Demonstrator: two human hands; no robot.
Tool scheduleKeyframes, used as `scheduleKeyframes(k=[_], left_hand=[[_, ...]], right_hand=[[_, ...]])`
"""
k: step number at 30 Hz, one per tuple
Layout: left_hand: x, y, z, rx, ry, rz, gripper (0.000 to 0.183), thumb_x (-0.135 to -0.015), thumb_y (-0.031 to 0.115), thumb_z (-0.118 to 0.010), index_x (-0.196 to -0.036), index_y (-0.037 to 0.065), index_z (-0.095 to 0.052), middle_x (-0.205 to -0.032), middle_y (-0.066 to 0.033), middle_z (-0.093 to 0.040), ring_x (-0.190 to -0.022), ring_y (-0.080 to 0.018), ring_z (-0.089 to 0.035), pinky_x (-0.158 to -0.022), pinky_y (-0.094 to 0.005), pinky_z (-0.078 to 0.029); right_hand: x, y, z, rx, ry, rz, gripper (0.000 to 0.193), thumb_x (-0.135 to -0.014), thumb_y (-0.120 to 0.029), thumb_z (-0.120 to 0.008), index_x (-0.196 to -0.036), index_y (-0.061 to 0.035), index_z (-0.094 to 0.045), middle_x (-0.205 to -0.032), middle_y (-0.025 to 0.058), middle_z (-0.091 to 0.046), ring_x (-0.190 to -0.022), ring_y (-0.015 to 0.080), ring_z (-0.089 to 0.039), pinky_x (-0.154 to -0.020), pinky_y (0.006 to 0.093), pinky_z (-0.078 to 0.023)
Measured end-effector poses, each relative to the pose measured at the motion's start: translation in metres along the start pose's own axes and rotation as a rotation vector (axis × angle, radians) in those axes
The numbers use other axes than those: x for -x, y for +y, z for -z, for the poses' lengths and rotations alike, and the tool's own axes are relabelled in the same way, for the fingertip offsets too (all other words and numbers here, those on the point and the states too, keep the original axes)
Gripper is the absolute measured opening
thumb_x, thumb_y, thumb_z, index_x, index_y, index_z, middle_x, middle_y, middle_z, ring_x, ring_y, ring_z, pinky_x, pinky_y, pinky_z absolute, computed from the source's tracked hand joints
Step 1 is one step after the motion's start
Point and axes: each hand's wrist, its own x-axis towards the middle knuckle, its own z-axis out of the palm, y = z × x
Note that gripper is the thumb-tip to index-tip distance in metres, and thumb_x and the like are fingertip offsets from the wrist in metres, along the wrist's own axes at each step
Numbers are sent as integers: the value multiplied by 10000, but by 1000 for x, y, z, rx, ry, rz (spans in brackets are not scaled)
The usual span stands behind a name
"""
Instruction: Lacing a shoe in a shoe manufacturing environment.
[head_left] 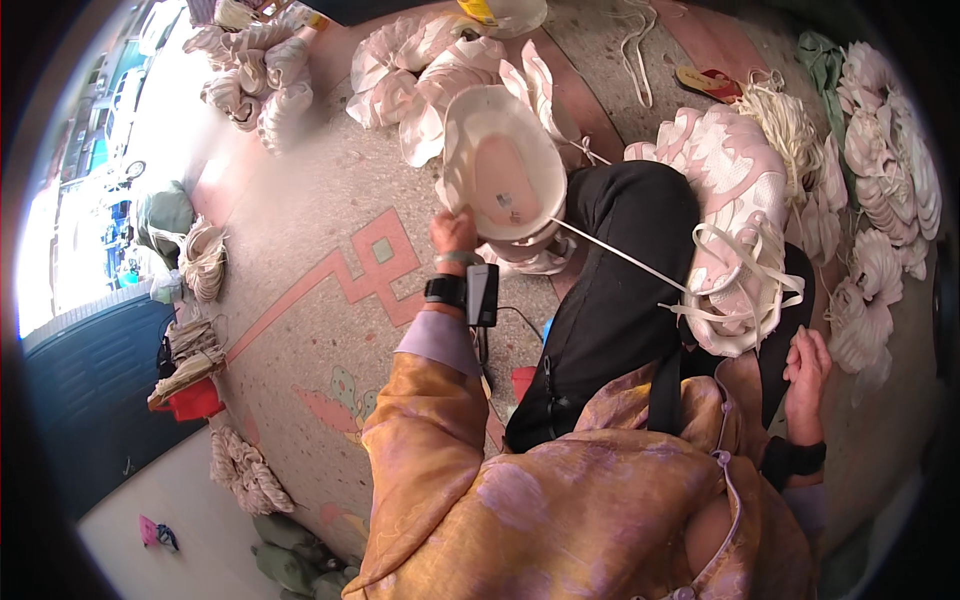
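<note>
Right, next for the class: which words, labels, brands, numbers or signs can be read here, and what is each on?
None can be read clearly.
White oval piece: dark marks on its pink base, too small to read.
Red-and-yellow piece: marks too small to read.
Yellow patch, top edge: marks too small to read.

Blue panel (100, 352), red container (196, 402), patterned floor (290, 225)

Blown-out daylight glare at upper left, haze over the nearby floor (290, 205), bent edges, dark surrounding rim.
</note>
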Motion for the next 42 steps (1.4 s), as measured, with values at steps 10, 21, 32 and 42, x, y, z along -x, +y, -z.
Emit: scheduleKeyframes(k=[10, 21, 32, 42], left_hand=[[3, 60, 4, -257, 15, -159, 363, -748, 340, -558, -877, 20, -670, -836, -250, -627, -832, -392, -613, -757, -440, -476], [-8, -88, -6, -24, -491, -364, 449, -734, 376, -678, -1086, 107, -606, -1029, -76, -614, -939, -226, -593, -764, -342, -499], [51, 18, 1, 449, -200, 92, 375, -785, 333, -613, -880, -30, -628, -654, -89, -611, -466, -180, -576, -397, -283, -456], [186, 158, 126, 349, 70, -308, 387, -878, 316, -551, -762, -40, -645, -613, -73, -617, -533, -102, -569, -471, -233, -444]], right_hand=[[7, 13, 1, -97, 55, 93, 208, -894, -251, -556, -767, -85, -558, -593, -51, -420, -487, 11, -357, -397, 162, -277], [8, 1, -16, -30, 28, 89, 218, -902, -241, -543, -747, -86, -540, -585, -59, -408, -467, 6, -327, -396, 166, -251], [12, 5, -5, 47, 84, 117, 216, -902, -236, -545, -743, -89, -541, -575, -61, -404, -465, 2, -321, -397, 166, -242], [14, 15, 3, -48, 0, 264, 214, -894, -244, -560, -749, -87, -554, -578, -55, -434, -467, 4, -339, -396, 169, -250]])
